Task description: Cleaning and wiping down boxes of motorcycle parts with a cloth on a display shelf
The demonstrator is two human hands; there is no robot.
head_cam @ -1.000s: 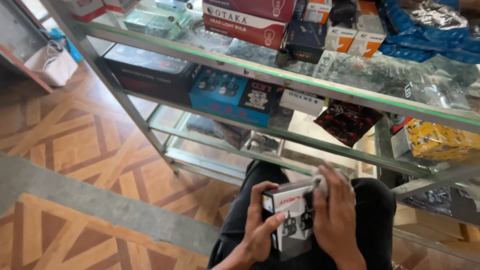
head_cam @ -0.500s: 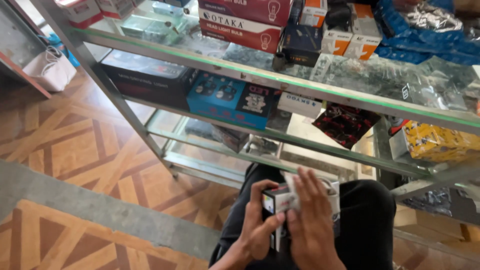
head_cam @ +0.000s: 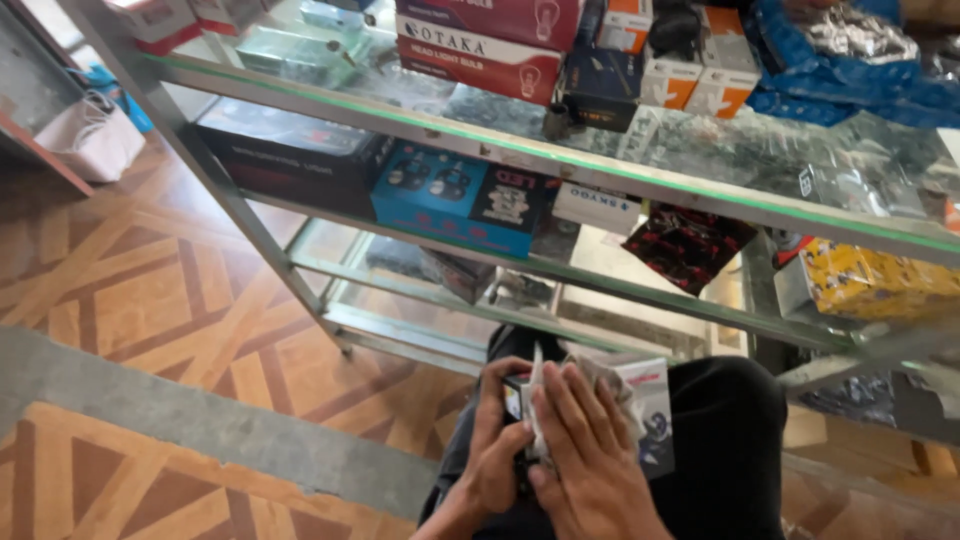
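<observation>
At the far left a white bag (head_cam: pixel 95 135) is sitting on the patterned wooden floor (head_cam: pixel 150 300), and beside it the metal-framed glass shelf unit (head_cam: pixel 520 155) is rising, carrying a long black box (head_cam: pixel 290 155), a blue and black box (head_cam: pixel 465 195), a red and white carton (head_cam: pixel 480 45) higher up, and, further right, a red and black packet (head_cam: pixel 685 240) and a yellow packet (head_cam: pixel 880 280). Below the shelves the person is sitting with the work over dark trousers (head_cam: pixel 730 440). The left hand (head_cam: pixel 495 450) is clenching its grip around the left end of a small white and black product box (head_cam: pixel 645 410), holding it in the lap. The right hand (head_cam: pixel 590 450) is lying flat over the box's front with a pale cloth (head_cam: pixel 600 375) under the fingers, its grip pressing the cloth rather than closing on anything; a thin white edge is standing up between the two hands, and I cannot tell what it is. Judging by this, the step in hand is wiping the face of the box. The next move is calling for the left hand to be holding the box steady, or turning it, while the cloth is reaching the uncovered right side.
</observation>
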